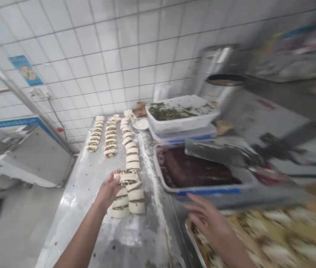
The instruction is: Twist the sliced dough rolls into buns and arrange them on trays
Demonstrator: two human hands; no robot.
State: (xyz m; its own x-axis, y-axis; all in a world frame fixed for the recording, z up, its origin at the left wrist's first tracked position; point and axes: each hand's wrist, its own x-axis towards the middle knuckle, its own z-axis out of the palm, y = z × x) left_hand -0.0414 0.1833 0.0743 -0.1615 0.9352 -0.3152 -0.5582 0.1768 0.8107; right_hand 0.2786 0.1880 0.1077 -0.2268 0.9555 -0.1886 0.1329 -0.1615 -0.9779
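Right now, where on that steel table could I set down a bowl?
Left of the left hand, nearer than the left rows of rolls, the steel table has a speckled free patch. Another lies between the near rolls and the picture's bottom edge. Rightward it's crowded: green-filled tub, dark-filled tub, tray near the right hand.

The table point(87, 186) is glossy metal, the dough point(136, 194) matt, the white tub point(181, 125) seemingly plastic.
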